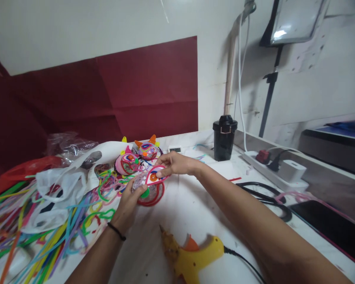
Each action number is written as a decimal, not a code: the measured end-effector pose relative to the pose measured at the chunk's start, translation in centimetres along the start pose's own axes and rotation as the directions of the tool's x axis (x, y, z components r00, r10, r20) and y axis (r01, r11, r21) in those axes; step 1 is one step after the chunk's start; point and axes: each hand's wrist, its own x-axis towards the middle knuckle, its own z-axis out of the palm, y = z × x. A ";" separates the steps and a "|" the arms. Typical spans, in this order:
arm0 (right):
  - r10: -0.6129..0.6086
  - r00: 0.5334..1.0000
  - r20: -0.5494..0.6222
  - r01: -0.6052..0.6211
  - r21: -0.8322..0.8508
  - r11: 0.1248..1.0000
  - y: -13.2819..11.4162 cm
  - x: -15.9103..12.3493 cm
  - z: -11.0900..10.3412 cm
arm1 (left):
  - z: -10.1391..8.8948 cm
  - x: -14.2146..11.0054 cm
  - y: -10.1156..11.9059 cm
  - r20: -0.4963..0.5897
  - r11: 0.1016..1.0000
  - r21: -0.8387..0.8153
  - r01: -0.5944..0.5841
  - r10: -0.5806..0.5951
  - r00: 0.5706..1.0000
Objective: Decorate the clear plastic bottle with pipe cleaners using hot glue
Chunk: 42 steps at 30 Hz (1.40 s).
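My left hand grips a round craft mask with a red wire rim and a green dot, held just above the white table. My right hand pinches a teardrop-shaped eye piece, red-edged with an orange centre, against the mask's upper part. Two finished masks lie just behind: a pink one and an orange-horned one.
A yellow glue gun lies near the front edge with its black cord running right. Coloured pipe cleaners and white plastic bags cover the left side. A black cup, a power strip and a dark tablet sit at right.
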 end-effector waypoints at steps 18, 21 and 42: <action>0.113 0.984 -0.135 -0.080 0.226 0.971 2.4 1.1 0.0 | -0.3 0.5 -0.9 -0.031 0.997 -0.073 -0.002 0.000 1.000; 0.110 0.982 -0.151 -0.073 0.234 0.970 2.8 1.3 0.1 | -0.4 0.6 -0.9 -0.002 0.996 -0.093 -0.007 0.007 1.000; 0.138 0.985 -0.101 -0.096 0.345 0.934 4.1 1.8 2.0 | -1.8 0.8 -0.8 0.131 0.977 -0.198 0.073 -0.047 0.990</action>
